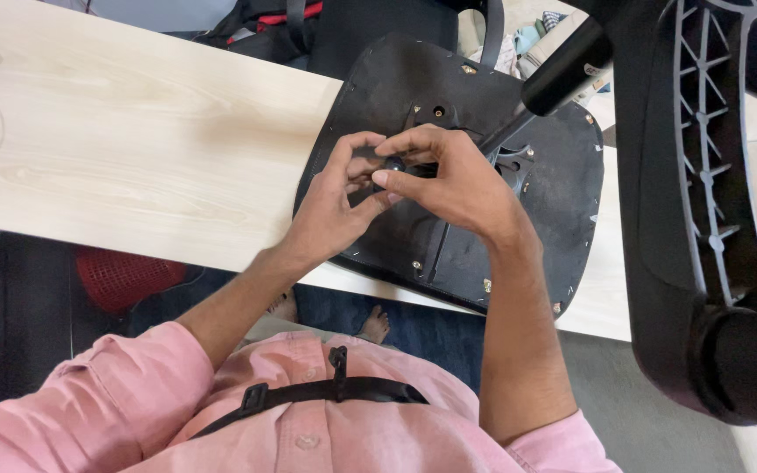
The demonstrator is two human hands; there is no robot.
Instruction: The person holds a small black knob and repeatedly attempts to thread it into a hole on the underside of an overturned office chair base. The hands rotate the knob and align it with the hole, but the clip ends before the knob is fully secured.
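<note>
Fingers of the left hand (336, 203) and right hand (449, 180) pinch together around a small black round knob (393, 164). It sits at the middle of the upturned black chair seat base (449, 166) lying on the pale wooden table (133, 140).

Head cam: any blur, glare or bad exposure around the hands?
Head view: left hand and right hand are sharp and evenly lit over the black seat underside; the small dark part between the fingers blends into it; the wooden table is bright, not blown; the chair back looms large at right.

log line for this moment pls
left hand: on small black part | right hand: pinching it | under: upturned chair seat on table
</note>
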